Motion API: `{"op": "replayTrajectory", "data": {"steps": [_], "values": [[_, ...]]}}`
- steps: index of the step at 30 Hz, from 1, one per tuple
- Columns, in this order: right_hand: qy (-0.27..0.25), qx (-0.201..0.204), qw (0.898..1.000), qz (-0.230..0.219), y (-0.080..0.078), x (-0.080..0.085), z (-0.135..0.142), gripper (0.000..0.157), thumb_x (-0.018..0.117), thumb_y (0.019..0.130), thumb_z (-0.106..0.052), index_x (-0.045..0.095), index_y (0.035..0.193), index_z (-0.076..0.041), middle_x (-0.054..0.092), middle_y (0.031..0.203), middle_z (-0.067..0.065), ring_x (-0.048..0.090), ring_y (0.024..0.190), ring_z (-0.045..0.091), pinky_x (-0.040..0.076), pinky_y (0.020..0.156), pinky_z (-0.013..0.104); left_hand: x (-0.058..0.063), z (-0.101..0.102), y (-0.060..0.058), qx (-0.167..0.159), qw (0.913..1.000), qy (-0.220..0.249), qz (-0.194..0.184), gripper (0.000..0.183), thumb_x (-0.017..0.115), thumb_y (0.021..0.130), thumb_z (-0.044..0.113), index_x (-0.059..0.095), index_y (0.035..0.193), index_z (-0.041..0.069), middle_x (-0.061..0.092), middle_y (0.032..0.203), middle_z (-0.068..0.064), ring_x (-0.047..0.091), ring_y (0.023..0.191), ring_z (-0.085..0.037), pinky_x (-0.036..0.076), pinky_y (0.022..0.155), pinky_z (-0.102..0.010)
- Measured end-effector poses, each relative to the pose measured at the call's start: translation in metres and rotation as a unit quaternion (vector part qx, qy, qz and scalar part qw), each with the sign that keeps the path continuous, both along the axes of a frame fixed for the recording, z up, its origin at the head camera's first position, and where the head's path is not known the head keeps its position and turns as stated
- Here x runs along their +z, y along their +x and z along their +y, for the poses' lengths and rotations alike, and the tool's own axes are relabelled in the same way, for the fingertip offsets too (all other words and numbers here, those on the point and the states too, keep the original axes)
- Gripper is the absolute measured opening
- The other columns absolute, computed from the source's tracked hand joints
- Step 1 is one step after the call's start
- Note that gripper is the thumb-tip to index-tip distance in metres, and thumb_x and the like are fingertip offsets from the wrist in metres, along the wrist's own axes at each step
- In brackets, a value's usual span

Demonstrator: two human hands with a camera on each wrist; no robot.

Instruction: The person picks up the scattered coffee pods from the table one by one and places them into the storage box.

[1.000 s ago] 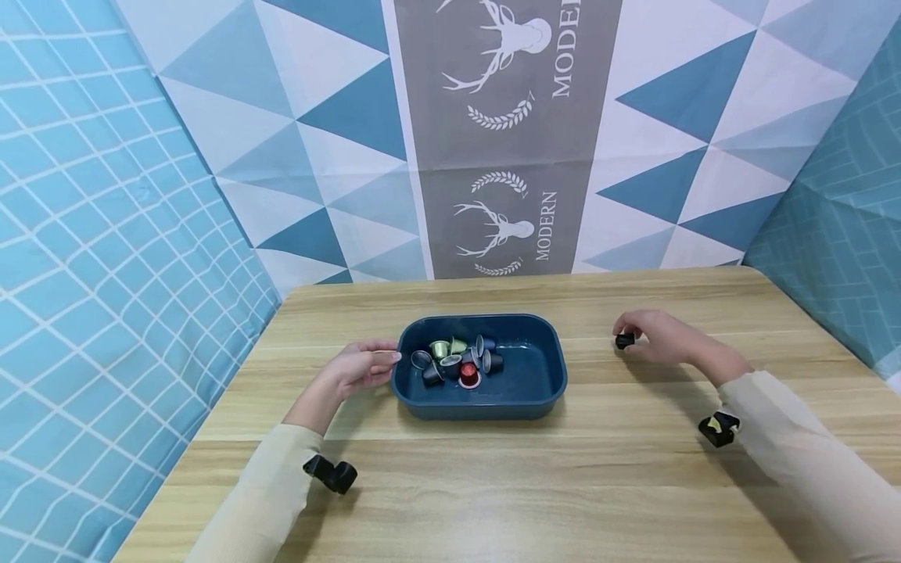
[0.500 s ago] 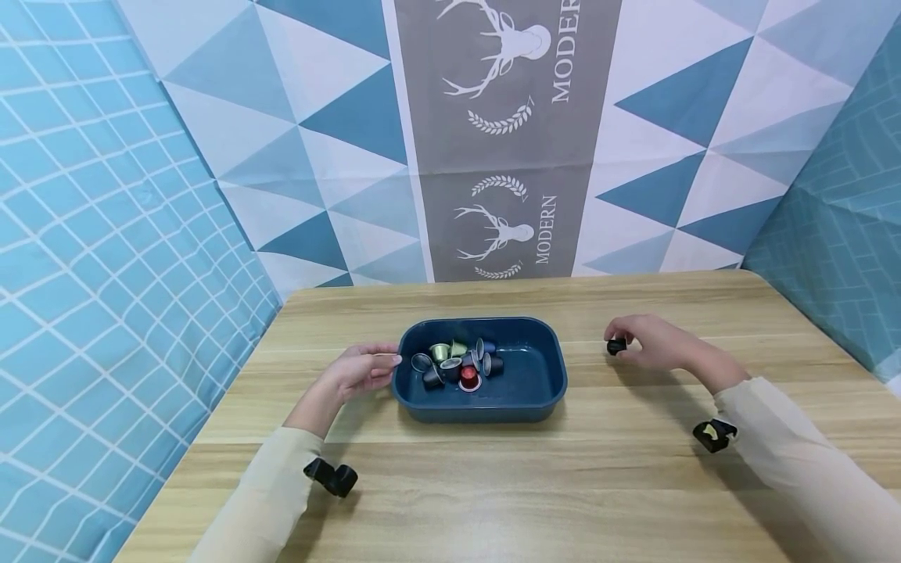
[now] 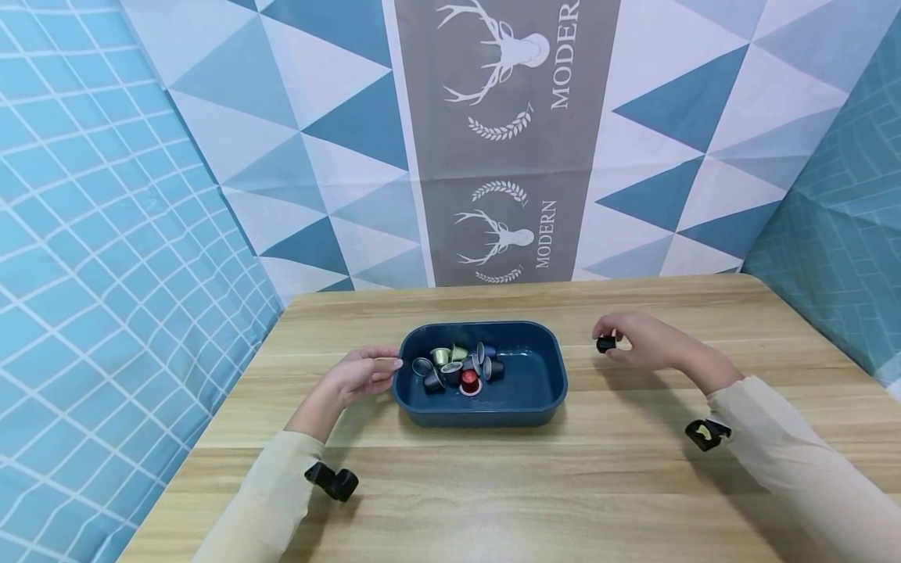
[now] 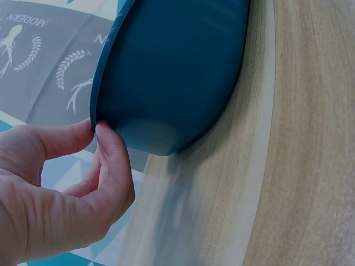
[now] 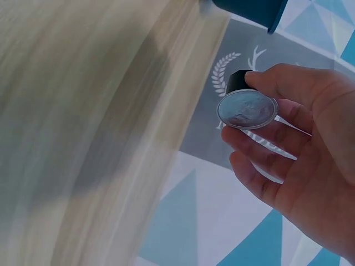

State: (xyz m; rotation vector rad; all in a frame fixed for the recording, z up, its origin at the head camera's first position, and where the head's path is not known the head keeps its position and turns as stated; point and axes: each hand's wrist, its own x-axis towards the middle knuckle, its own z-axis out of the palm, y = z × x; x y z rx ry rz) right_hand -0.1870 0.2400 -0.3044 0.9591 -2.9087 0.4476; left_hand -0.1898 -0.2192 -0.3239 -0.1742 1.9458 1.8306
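Note:
A dark blue rectangular tub [image 3: 479, 417] stands on the wooden table. My left hand [image 3: 362, 374] pinches its left rim between thumb and fingers, as the left wrist view shows up close. To the right of the tub, my right hand [image 3: 644, 342] holds a black coffee capsule [image 3: 605, 344] above the table. In the right wrist view the silvery foil lid of this capsule faces the camera, with thumb and fingertips on its sides. Several coffee capsules lie jumbled in the tub's left half, among them a red capsule [image 3: 469, 381] and a light green capsule [image 3: 440, 356].
The wooden table [image 3: 450, 500] reaches back to a patterned wall cloth [image 3: 503, 148]. A blue tiled-pattern cloth [image 3: 105, 234] hangs along the left side. Black wrist mounts [image 3: 332, 481] sit on both sleeves.
My right hand has moved left toward the tub with the black capsule. The left hand keeps its hold on the rim. The head view has tilted slightly upward.

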Motion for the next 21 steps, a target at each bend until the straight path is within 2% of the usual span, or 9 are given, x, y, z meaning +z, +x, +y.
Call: {"op": "replayTrajectory", "data": {"steps": [8,21], "values": [[-0.003,0.028,1.000,0.013,0.001,0.009,-0.011,0.019,0.071,0.083,-0.001,0.067,0.101,-0.005,0.069,0.094,0.003,0.063,0.085,0.015,0.055,0.076,0.039,0.000,0.000,0.000,-0.001,1.0000,0.004,-0.003,0.045,0.057,0.096,0.005,0.043,0.138,-0.007,0.067,0.082,0.008,0.064,0.074,-0.001,0.054,0.068,-0.015],[0.028,0.039,0.999,-0.021,0.000,0.029,-0.027,0.016,0.069,0.085,-0.003,0.067,0.101,-0.005,0.068,0.093,0.003,0.058,0.081,0.013,0.052,0.073,0.034,0.000,-0.001,-0.001,-0.007,0.9999,0.011,-0.006,0.044,0.056,0.096,0.005,0.043,0.137,-0.007,0.066,0.078,0.008,0.063,0.070,-0.001,0.053,0.067,-0.015]]}}
